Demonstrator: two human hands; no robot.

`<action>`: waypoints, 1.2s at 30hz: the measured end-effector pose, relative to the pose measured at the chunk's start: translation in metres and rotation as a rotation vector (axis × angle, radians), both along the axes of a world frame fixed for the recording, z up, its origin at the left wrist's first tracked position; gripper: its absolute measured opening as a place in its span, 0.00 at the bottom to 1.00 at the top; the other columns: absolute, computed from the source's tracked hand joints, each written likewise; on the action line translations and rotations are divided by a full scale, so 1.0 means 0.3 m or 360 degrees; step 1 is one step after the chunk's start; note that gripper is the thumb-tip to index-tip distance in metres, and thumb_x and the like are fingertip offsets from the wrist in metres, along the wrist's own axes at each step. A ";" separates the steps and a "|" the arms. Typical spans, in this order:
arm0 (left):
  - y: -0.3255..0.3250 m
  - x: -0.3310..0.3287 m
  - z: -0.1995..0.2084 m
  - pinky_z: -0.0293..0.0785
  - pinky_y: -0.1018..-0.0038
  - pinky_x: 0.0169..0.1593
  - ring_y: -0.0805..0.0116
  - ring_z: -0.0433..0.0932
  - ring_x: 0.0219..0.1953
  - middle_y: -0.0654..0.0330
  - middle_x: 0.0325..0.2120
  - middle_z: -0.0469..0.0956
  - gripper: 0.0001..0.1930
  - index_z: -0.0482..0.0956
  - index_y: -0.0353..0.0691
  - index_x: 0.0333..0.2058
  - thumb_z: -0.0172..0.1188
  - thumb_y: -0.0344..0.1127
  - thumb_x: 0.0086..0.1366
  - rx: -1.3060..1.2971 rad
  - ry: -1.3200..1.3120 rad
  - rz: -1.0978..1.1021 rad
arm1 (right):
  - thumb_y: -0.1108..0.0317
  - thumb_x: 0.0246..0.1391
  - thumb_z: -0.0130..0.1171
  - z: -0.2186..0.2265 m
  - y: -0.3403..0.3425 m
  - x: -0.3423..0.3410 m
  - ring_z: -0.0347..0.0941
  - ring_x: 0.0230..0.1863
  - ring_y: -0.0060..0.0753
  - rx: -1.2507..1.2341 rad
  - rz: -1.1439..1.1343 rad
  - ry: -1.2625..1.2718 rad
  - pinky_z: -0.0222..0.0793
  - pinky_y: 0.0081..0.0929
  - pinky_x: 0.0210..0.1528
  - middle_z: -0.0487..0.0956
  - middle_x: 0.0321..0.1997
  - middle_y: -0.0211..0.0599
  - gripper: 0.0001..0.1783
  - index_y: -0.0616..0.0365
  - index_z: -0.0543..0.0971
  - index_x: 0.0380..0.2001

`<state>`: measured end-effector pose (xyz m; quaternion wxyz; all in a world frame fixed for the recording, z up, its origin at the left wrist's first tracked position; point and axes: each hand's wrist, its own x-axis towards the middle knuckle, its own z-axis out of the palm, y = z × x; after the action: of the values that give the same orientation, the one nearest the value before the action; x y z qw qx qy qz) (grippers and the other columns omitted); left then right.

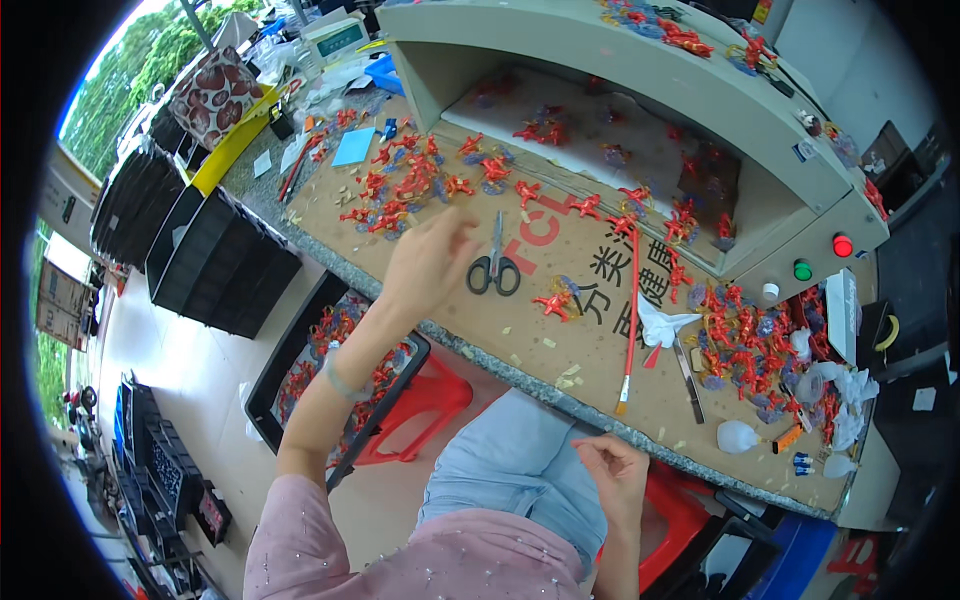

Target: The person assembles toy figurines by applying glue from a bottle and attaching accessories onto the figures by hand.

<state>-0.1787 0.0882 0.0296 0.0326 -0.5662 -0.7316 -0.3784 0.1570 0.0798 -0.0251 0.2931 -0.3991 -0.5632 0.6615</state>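
Note:
My left hand [430,262] hovers over the cardboard-covered bench, left of the black-handled scissors [494,270]. Its fingers are loosely bent and slightly apart, with nothing visible in them. Beyond it lies a heap of small red plastic figures [415,180] with clear blue and yellow parts. Down by the bench's front edge is my right hand [615,475], thumb and fingertips pressed together. Whatever it may hold is too small to see. A single red figure [553,304] rests right of the scissors. Farther right lie a long red-handled paintbrush [632,330] and metal tweezers [689,380].
A pale box-shaped machine [620,90] with a wide opening stands behind, figures inside and on top. Another figure pile [745,340] fills the right side, near a white squeeze bottle [737,437]. Left below, a black tray [265,400] of figures sits over a red stool [425,415].

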 end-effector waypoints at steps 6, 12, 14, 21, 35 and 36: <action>0.620 -0.101 -0.060 0.73 0.62 0.40 0.51 0.77 0.35 0.48 0.31 0.77 0.11 0.75 0.35 0.38 0.57 0.33 0.59 0.0015 0.0312 -0.0305 | 0.76 0.50 0.62 -0.020 -0.033 0.027 0.67 0.26 0.15 -0.0024 0.0119 -0.0052 0.61 0.15 0.30 0.77 0.24 0.29 0.05 0.62 0.84 0.32; 1.040 -0.195 -0.090 0.73 0.59 0.45 0.50 0.76 0.43 0.43 0.38 0.76 0.12 0.76 0.36 0.40 0.55 0.35 0.59 -0.0147 0.0456 0.0026 | 0.77 0.50 0.62 0.007 -0.020 0.026 0.66 0.27 0.15 -0.0137 0.0041 -0.0053 0.60 0.15 0.31 0.77 0.24 0.30 0.06 0.61 0.84 0.32; 1.136 -0.323 -0.133 0.70 0.59 0.52 0.48 0.74 0.47 0.43 0.46 0.75 0.17 0.77 0.38 0.44 0.54 0.37 0.58 0.0136 0.0628 0.0023 | 0.78 0.48 0.61 0.008 -0.017 0.036 0.71 0.32 0.24 -0.0171 0.0177 -0.0041 0.65 0.19 0.36 0.79 0.31 0.35 0.11 0.64 0.82 0.37; 1.183 -0.230 -0.082 0.71 0.63 0.51 0.54 0.76 0.47 0.44 0.43 0.76 0.16 0.77 0.37 0.43 0.54 0.38 0.59 0.0205 0.0398 -0.0284 | 0.78 0.52 0.60 0.145 0.060 -0.084 0.64 0.27 0.14 -0.0065 0.0188 -0.0308 0.58 0.12 0.30 0.75 0.27 0.27 0.04 0.64 0.81 0.32; 1.090 -0.310 -0.006 0.74 0.66 0.47 0.57 0.79 0.44 0.45 0.40 0.77 0.16 0.76 0.35 0.44 0.57 0.36 0.58 -0.0041 0.0347 -0.0294 | 0.80 0.52 0.59 0.144 0.085 -0.071 0.67 0.31 0.15 -0.0095 0.0133 -0.0021 0.59 0.13 0.32 0.76 0.30 0.27 0.05 0.65 0.80 0.33; 1.069 -0.310 0.000 0.74 0.66 0.47 0.57 0.79 0.43 0.45 0.40 0.77 0.16 0.76 0.35 0.44 0.57 0.36 0.58 -0.0064 0.0361 -0.0263 | 0.82 0.51 0.59 0.164 0.089 -0.060 0.69 0.32 0.19 0.0131 0.0193 -0.0041 0.63 0.15 0.34 0.76 0.31 0.30 0.06 0.66 0.80 0.34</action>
<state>-0.2716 0.4088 0.0297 0.0723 -0.6642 -0.6815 -0.2985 0.1390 0.1067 0.0240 0.2615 -0.3603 -0.6169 0.6491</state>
